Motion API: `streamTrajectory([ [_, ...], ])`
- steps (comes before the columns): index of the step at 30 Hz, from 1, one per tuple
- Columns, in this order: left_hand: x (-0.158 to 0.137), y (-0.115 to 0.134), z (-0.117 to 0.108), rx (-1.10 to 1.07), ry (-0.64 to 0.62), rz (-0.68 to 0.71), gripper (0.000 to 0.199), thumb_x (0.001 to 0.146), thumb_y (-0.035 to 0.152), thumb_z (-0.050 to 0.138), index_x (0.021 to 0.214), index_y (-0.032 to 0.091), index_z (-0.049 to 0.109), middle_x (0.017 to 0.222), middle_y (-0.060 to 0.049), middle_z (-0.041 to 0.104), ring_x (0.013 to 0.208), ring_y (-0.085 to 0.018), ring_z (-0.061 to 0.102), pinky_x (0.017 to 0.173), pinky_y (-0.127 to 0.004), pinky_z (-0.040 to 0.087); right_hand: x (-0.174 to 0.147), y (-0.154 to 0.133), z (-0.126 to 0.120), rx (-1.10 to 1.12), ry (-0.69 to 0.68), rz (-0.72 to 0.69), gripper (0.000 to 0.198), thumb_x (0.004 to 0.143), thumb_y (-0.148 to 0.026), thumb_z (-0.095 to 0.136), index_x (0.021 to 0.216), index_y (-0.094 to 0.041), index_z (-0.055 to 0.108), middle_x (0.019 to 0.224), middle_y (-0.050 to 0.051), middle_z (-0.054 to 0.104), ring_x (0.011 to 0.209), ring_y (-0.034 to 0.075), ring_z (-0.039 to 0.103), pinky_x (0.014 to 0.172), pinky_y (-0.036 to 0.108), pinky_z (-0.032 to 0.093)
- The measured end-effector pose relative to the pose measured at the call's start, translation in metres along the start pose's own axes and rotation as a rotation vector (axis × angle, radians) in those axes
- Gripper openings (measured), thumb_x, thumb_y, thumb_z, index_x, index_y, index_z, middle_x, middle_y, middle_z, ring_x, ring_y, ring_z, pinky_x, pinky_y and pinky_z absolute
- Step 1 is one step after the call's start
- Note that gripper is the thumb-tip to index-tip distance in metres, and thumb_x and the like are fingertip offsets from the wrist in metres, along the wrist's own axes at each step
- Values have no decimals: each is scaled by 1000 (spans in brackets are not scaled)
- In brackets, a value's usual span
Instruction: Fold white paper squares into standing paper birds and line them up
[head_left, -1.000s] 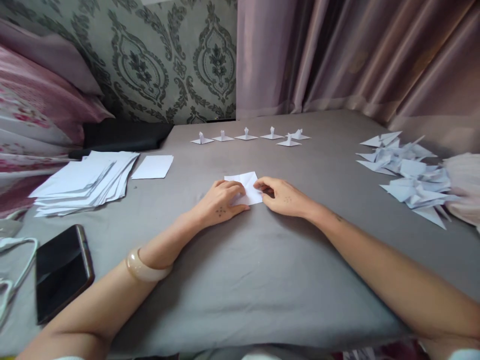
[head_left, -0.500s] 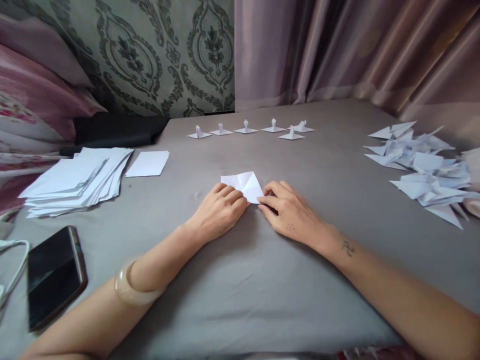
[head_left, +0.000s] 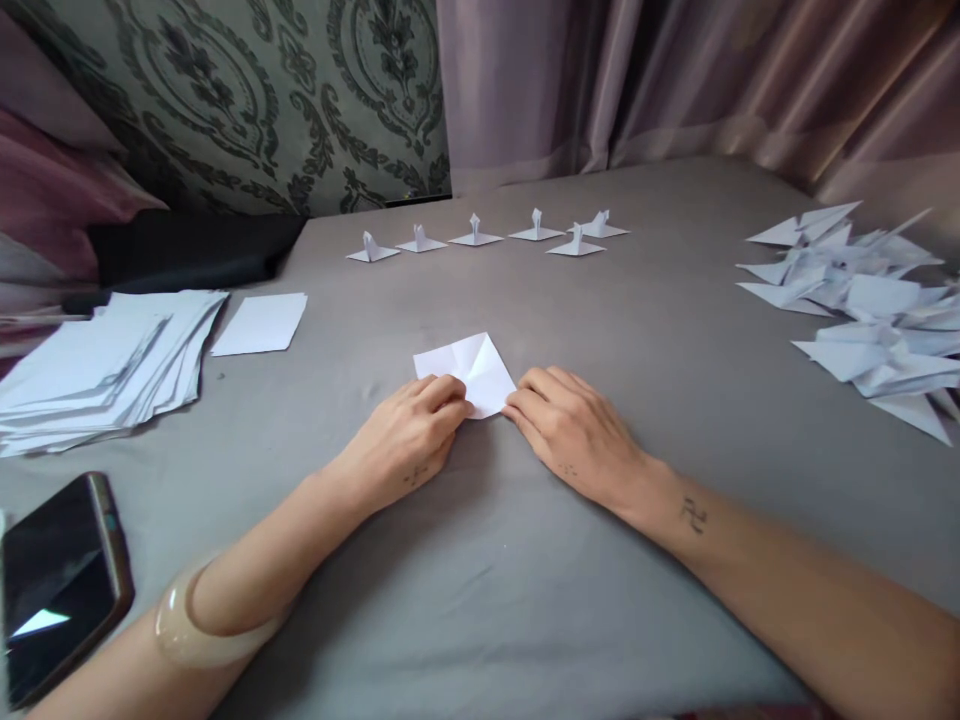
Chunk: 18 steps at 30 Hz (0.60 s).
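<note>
A small white sheet of paper (head_left: 484,375) with crease lines across it lies on the grey cloth between my hands. My left hand (head_left: 412,425) is closed on its near left edge, fingers curled over the paper and hiding that corner. At the right corner, my right hand (head_left: 574,425) pinches the paper between thumb and fingertips. A pale bangle (head_left: 214,640) circles my left forearm.
Several folded paper pieces (head_left: 475,232) stand in a row at the back. A heap of folded paper shapes (head_left: 877,300) lies right. To the left are a paper stack (head_left: 112,360), a single square (head_left: 262,323), a black cloth (head_left: 195,250) and a phone (head_left: 64,585).
My left hand has shifted slightly along the paper's near edge, showing more of the sheet. My right fingers have closed together at its corner. The whole view has shifted slightly.
</note>
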<state>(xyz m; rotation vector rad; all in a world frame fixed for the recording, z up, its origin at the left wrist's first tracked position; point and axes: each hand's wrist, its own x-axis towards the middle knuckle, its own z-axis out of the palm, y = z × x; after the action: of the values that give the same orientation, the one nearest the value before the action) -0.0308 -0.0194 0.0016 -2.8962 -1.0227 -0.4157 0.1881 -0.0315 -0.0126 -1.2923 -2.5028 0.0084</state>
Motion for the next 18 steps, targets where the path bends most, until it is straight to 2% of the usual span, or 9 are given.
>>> streamTrajectory([
  [3,0,1,1,-31,1,-68,29,90,9,38,94,16,65,94,-8,67,83,-18,61,76,-33,46,-2,-1,-1,-9,-25,-3,24,93,-11,44,86,-18,66,87,7,61,79,20,51,70,33,39],
  [7,2,2,1,-38,3,-153,20,86,14,48,93,19,67,94,-6,69,87,-20,62,81,-36,44,-2,1,0,20,-11,15,24,92,-10,44,87,-19,66,88,7,62,80,20,52,71,33,39],
  [13,3,1,5,-3,57,-85,22,95,22,47,96,22,69,88,-4,70,79,-18,63,77,-34,41,0,2,2,90,30,84,21,94,-18,48,87,-19,67,87,6,63,81,19,54,74,33,41],
  [18,5,7,7,-120,78,-266,22,93,22,49,88,20,70,88,-4,70,80,-18,63,71,-31,40,0,1,3,147,60,144,15,92,-25,54,85,-21,67,87,4,64,81,18,55,73,32,42],
])
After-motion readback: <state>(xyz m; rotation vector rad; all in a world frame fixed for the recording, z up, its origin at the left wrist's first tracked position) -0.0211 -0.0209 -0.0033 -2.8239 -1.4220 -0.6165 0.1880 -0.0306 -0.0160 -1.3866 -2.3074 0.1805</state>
